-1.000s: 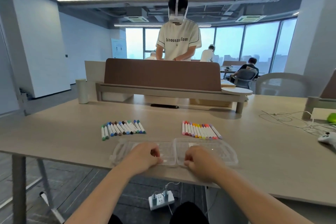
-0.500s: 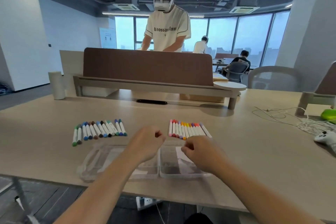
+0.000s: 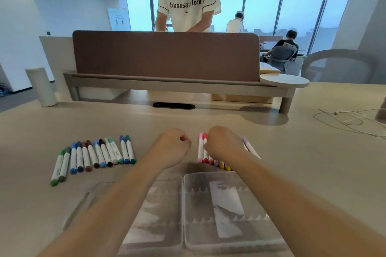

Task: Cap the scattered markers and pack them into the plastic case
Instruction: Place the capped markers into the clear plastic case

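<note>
At the bottom centre of the frame, the clear plastic case (image 3: 198, 194) lies open on the table (image 3: 302, 142), partly covered by both forearms and cut by the lower edge. Just above it, the right hand (image 3: 224, 144) hides most of the warm-coloured markers (image 3: 200, 149) (only pink, red and lilac ones show well). Its fingers curl down onto them, but whether they grip one I cannot tell. The left hand (image 3: 172, 148) hovers beside it as a loose fist, and nothing shows in it. The blue and green markers (image 3: 94, 156) lie at left.
</note>
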Demonstrator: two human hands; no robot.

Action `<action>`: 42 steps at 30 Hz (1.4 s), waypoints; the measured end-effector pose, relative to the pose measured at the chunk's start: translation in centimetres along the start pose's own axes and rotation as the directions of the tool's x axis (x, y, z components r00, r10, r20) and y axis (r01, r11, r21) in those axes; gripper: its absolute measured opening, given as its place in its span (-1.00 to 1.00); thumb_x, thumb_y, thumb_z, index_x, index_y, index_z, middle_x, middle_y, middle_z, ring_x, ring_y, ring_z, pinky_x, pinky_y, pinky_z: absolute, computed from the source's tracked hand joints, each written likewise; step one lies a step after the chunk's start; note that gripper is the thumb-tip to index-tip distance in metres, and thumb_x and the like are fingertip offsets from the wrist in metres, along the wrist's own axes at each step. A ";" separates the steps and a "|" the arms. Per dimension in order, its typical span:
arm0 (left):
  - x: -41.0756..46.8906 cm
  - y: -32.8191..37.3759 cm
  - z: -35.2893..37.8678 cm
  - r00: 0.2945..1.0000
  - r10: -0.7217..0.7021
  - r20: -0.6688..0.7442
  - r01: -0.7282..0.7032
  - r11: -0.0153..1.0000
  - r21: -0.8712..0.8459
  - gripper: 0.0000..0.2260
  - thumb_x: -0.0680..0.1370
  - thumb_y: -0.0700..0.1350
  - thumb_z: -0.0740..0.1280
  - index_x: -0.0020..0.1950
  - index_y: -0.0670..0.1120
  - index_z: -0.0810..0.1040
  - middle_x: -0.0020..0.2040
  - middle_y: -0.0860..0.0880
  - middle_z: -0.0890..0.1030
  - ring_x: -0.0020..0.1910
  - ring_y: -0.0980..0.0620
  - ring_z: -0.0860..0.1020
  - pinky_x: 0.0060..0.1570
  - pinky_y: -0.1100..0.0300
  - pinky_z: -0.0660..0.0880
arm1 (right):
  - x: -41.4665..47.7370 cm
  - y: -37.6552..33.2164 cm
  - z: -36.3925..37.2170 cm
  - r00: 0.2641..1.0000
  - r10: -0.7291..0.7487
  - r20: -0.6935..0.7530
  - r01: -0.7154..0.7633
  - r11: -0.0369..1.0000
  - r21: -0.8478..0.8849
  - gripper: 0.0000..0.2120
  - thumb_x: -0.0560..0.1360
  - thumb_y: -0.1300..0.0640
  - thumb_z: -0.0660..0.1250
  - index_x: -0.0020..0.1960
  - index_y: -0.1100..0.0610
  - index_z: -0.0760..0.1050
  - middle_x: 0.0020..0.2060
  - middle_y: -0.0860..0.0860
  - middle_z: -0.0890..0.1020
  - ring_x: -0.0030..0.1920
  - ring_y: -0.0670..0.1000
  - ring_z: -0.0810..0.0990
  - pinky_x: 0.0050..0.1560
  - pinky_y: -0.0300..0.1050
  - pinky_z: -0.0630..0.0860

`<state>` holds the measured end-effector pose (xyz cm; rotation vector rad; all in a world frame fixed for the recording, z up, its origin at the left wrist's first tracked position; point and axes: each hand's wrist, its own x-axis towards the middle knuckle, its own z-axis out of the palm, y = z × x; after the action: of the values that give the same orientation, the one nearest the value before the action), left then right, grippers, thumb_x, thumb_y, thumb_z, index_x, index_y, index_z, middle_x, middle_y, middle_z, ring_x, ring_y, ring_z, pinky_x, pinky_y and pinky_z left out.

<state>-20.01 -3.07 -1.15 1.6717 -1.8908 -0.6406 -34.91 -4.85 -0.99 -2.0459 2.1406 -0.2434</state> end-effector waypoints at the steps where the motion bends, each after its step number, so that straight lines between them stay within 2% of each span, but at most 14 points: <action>1: 0.5 -0.3 -0.1 1.000 0.000 0.001 0.000 1.000 0.002 -0.80 0.60 -0.13 0.23 -0.09 -0.17 0.60 -0.12 -0.13 0.65 -0.23 -0.03 0.53 -0.23 0.16 0.44 | 0.8 -0.3 0.2 1.000 0.007 -0.010 -0.007 1.000 -0.008 -0.84 0.58 0.20 0.23 -0.06 0.15 0.59 -0.29 0.01 0.57 -0.34 -0.04 0.54 -0.39 -0.17 0.39; 4: 1.5 -1.1 -0.1 1.000 0.009 0.005 -0.009 1.000 0.010 -0.81 0.58 -0.12 0.25 -0.10 -0.17 0.61 -0.14 -0.12 0.65 -0.23 -0.04 0.54 -0.18 0.12 0.48 | 2.1 -0.9 0.6 0.998 0.020 -0.054 -0.023 0.998 -0.067 -0.84 0.54 0.24 0.25 -0.20 0.11 0.52 -0.22 0.05 0.60 -0.20 0.05 0.60 -0.17 -0.09 0.55; 7: 2.3 -1.6 -0.1 1.000 -0.003 0.020 0.003 1.000 -0.014 -0.81 0.57 -0.12 0.26 -0.12 -0.16 0.62 -0.15 -0.12 0.65 -0.23 -0.05 0.55 -0.17 0.10 0.51 | 2.8 -1.4 0.9 0.999 0.021 -0.026 -0.024 0.994 -0.108 -0.80 0.53 0.24 0.27 -0.27 0.09 0.44 -0.18 0.06 0.60 -0.12 0.09 0.60 0.00 -0.02 0.58; 16: 2.7 -1.8 -0.1 1.000 0.020 0.011 -0.020 1.000 -0.018 -0.78 0.60 -0.08 0.26 -0.10 -0.16 0.63 -0.14 -0.10 0.65 -0.22 0.00 0.55 -0.29 0.20 0.42 | 3.6 -2.4 1.1 0.999 0.046 0.003 -0.045 0.987 -0.155 -0.80 0.53 0.20 0.29 -0.28 0.10 0.44 -0.28 0.03 0.53 -0.32 -0.02 0.45 -0.27 -0.15 0.38; 18: 2.4 -1.8 -0.2 1.000 0.014 -0.001 -0.014 1.000 -0.020 -0.77 0.60 -0.08 0.26 -0.09 -0.18 0.62 -0.14 -0.12 0.65 -0.17 -0.04 0.57 -0.25 0.18 0.43 | 3.7 -2.6 1.2 0.998 0.061 -0.009 -0.061 0.987 -0.148 -0.79 0.53 0.20 0.29 -0.29 0.10 0.43 -0.29 0.02 0.52 -0.33 -0.02 0.44 -0.30 -0.15 0.36; 24: 0.6 -1.2 -0.6 1.000 0.006 -0.028 -0.006 1.000 -0.007 -0.77 0.59 -0.07 0.25 -0.11 -0.18 0.61 -0.13 -0.15 0.64 -0.14 -0.10 0.58 -0.19 0.10 0.49 | 2.7 -1.9 0.0 0.994 0.105 -0.010 -0.105 0.994 -0.011 -0.78 0.57 0.06 0.29 -0.21 0.13 0.49 -0.27 0.03 0.54 -0.28 -0.01 0.50 -0.22 -0.13 0.43; 27: -1.2 0.4 -0.4 0.999 0.031 -0.033 -0.031 1.000 0.003 -0.74 0.61 -0.08 0.21 -0.10 -0.21 0.61 -0.18 -0.14 0.64 -0.18 -0.11 0.58 -0.19 0.07 0.50 | 0.4 -0.8 -2.1 0.991 0.115 0.068 -0.118 0.992 0.047 -0.72 0.58 0.00 0.25 -0.21 0.15 0.44 -0.25 0.06 0.47 -0.21 0.07 0.48 -0.15 -0.07 0.44; 30: -3.1 2.3 1.1 0.997 0.079 -0.002 -0.079 0.997 0.015 -0.71 0.62 -0.10 0.19 -0.12 -0.26 0.58 -0.09 -0.18 0.66 -0.19 -0.15 0.56 -0.23 0.12 0.46 | -3.1 1.5 -3.7 0.985 0.133 0.113 -0.154 0.967 0.202 -0.77 0.47 0.15 0.29 -0.33 0.21 0.45 -0.45 0.09 0.48 -0.42 0.08 0.45 -0.32 -0.15 0.40; 32: -4.3 3.4 2.5 0.993 0.105 0.048 -0.105 0.994 -0.004 -0.75 0.60 -0.14 0.20 -0.12 -0.27 0.56 0.15 -0.16 0.63 0.04 -0.12 0.58 -0.22 0.18 0.43 | -5.6 3.3 -4.4 0.981 0.151 0.121 -0.176 0.959 0.223 -0.80 0.39 0.23 0.29 -0.40 0.23 0.45 -0.62 0.06 0.43 -0.55 0.05 0.38 -0.41 -0.21 0.36; 34: -5.4 4.6 3.8 0.984 0.142 0.112 -0.143 0.990 0.007 -0.81 0.60 -0.15 0.22 -0.10 -0.20 0.58 0.31 -0.11 0.56 0.45 -0.08 0.34 0.08 0.23 0.43 | -7.9 5.2 -4.8 0.974 0.165 0.152 -0.195 0.958 0.212 -0.81 0.35 0.25 0.31 -0.43 0.21 0.44 -0.69 0.04 0.40 -0.61 0.02 0.34 -0.48 -0.27 0.31; 35: -5.9 5.1 4.4 0.978 0.163 0.130 -0.167 0.986 0.016 -0.83 0.60 -0.14 0.24 -0.10 -0.13 0.58 0.30 -0.09 0.56 0.48 -0.05 0.29 0.24 0.17 0.40 | -9.0 6.0 -4.9 0.972 0.169 0.165 -0.201 0.958 0.204 -0.83 0.34 0.25 0.32 -0.42 0.21 0.45 -0.68 0.04 0.41 -0.63 0.00 0.33 -0.51 -0.29 0.30; 36: -6.5 5.7 5.0 0.974 0.178 0.142 -0.183 0.983 0.021 -0.86 0.61 -0.12 0.25 -0.09 -0.06 0.58 0.26 -0.06 0.58 0.41 -0.02 0.37 0.28 0.12 0.41 | -10.0 6.7 -5.0 0.969 0.176 0.176 -0.210 0.958 0.196 -0.84 0.34 0.25 0.33 -0.41 0.21 0.46 -0.66 0.04 0.42 -0.62 -0.01 0.33 -0.52 -0.30 0.30; 39: -8.0 7.4 6.8 0.958 0.206 0.199 -0.216 0.976 0.027 -0.83 0.62 -0.12 0.28 0.16 0.01 0.61 0.18 0.01 0.61 0.00 0.07 0.55 -0.01 0.20 0.54 | -11.9 8.8 -4.7 0.957 0.189 0.218 -0.233 0.953 0.194 -0.79 0.38 0.22 0.35 -0.43 0.19 0.50 -0.58 0.03 0.47 -0.57 -0.02 0.37 -0.51 -0.30 0.32; 42: -9.1 8.6 8.0 0.932 0.238 0.273 -0.264 0.963 0.062 -0.67 0.59 -0.19 0.31 0.35 -0.02 0.54 0.28 0.01 0.57 -0.09 0.04 0.56 -0.19 0.27 0.52 | -12.8 10.2 -4.2 0.952 0.187 0.240 -0.241 0.946 0.218 -0.75 0.39 0.21 0.31 -0.45 0.19 0.52 -0.56 0.05 0.49 -0.56 0.00 0.39 -0.49 -0.27 0.34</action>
<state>-30.84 6.99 -2.11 1.4213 -2.3126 -0.7023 -45.24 8.36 0.80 -1.6090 2.0620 -0.2296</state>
